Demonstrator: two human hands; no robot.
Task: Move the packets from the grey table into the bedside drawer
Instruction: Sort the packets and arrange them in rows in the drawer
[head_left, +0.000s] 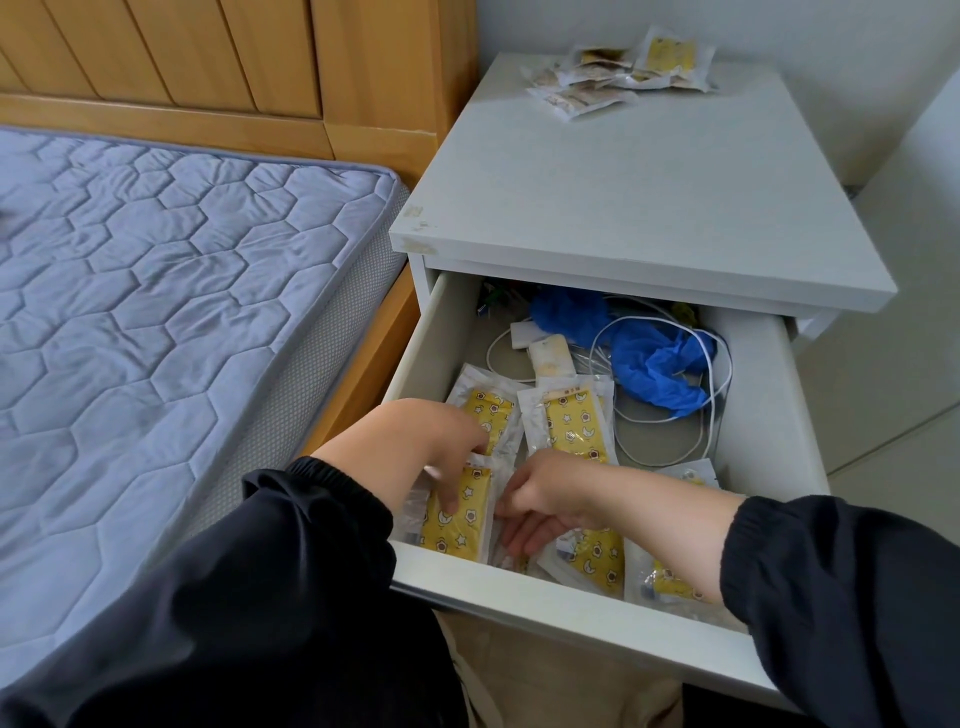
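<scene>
**Inspector:** Left hand (415, 452): condition?

**Assessor:** It held one packet (457, 519) at the drawer's 7 o'clock corner. The thumb lay on the yellow face and the fingers curled over the top edge.

**Inspector:** Right hand (545, 499)?

**Assessor:** Just beside it at 3 o'clock, with the fingers bent against the same packet's right edge. Whether they pinched it or only touched it could not be told.

**Inspector:** The drawer (769, 415)?

**Assessor:** It stood well open at 6 o'clock of the table (649, 197).

**Inspector:** How would the packets handle?

**Assessor:** I judged them light, flat and limp, each a clear film sleeve round a yellow insert. The film looked slick, so stacked ones would likely slide apart. The best hold was a sealed margin, or flat between thumb and fingers. Several could probably go in one grasp. I saw no sign of fragility.

**Inspector:** Counts?

**Assessor:** The drawer showed five yellow faces plainly, the held one included. A sixth was partly hidden at 4 o'clock, by the right forearm. On the table a pile (618, 73) lay at the 1 o'clock corner. Its packets overlapped, so I put it at about seven without being certain. The drawer also held one white cable (712, 415) and two clumps of blue plastic (654, 369), toward 12 and 1 o'clock.

**Inspector:** Progress?

**Assessor:** Part done, in my judgement, since the pile was yet to be moved.
</scene>
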